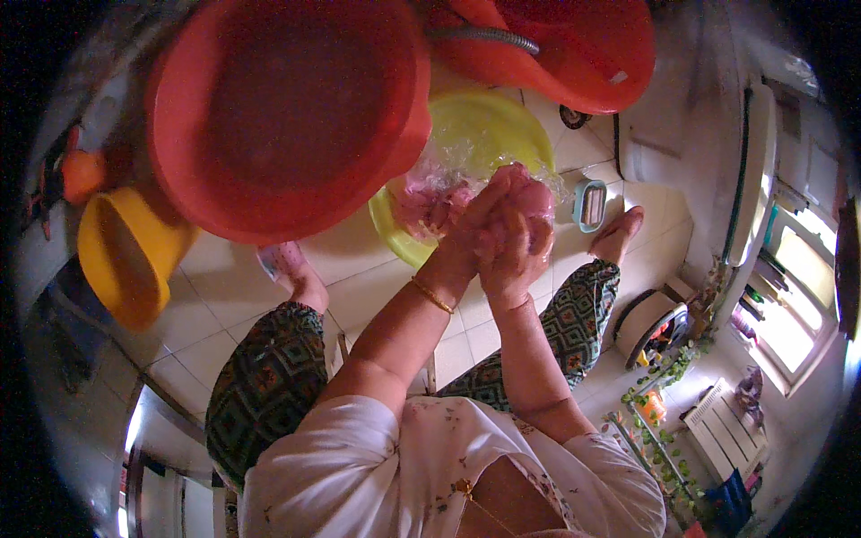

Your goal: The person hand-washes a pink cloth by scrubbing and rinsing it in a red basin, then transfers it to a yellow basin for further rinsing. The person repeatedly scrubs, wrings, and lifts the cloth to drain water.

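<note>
Both my hands are pressed together around a bunched pink cloth (519, 191), over the right part of a yellow plastic basin (498, 124) on the tiled floor. My left hand (474, 218), with a gold-coloured bangle on its wrist, grips the cloth from the left side. From the right, the wet fingers of my right hand (521, 249) close on the same cloth. More wet pink cloth (434, 202) lies in the basin to the left of my hands. Water splashes around it. The far left of the basin is hidden behind a red tub.
A large red plastic tub (407, 134) stands at the upper left, and another red plastic container (592, 84) with a metal hose (494, 35) at the top. A yellow container (144, 228) is at the left. A blue soap dish or brush (590, 205) lies right of the basin, near my foot.
</note>
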